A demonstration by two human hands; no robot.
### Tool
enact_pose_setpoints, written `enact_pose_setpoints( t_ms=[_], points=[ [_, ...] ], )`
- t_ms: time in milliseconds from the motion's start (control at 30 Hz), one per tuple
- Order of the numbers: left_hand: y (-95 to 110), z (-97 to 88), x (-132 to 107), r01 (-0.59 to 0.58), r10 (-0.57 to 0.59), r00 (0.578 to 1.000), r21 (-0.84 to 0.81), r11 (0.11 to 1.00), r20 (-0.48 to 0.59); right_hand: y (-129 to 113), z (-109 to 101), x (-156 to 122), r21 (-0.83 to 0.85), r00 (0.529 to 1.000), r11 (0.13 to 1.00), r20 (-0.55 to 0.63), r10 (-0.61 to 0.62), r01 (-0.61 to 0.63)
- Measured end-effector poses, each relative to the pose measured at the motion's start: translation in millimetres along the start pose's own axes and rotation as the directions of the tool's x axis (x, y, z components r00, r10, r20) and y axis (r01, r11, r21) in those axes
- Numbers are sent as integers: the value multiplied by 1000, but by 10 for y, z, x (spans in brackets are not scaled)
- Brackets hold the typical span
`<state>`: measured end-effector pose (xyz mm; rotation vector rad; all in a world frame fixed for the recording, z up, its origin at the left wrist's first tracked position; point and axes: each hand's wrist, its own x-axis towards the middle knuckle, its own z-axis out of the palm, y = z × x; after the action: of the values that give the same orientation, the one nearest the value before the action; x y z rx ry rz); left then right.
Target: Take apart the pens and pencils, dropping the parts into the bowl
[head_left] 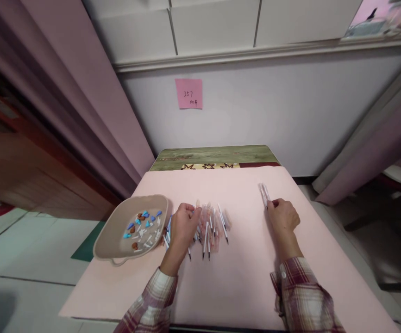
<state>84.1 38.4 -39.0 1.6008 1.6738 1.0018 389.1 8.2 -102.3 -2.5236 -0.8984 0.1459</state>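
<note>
Right hand (284,216) pinches slim, clear tubes (263,192); whether left hand (183,226) grips white, dark-tipped sticks (205,237) is unclear

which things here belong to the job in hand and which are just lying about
Likely the job:
dark-tipped white sticks beside the left hand
clear tubes at the right hand
beige tray of small parts

Just around:
pink note
purple curtain

Open lane right of pen pile (205,236); tray (117,219) blocks left.
</note>
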Motion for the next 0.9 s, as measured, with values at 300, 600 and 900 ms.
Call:
enact_pose_setpoints(
  t_ms=[300,600,900],
  points=[
    [132,327,-74,377,-151,920,-711,594,362,-646,122,-728,853,832,521,295,-470,-8],
    [55,394,-63,408,-196,913,-794,451,358,-775,150,-1084,829,492,504,552,-673,-240],
    [31,417,-72,380,-214,925,-789,482,314,-719,226,-1072,835,552,474,544,-631,-281]
  ],
)
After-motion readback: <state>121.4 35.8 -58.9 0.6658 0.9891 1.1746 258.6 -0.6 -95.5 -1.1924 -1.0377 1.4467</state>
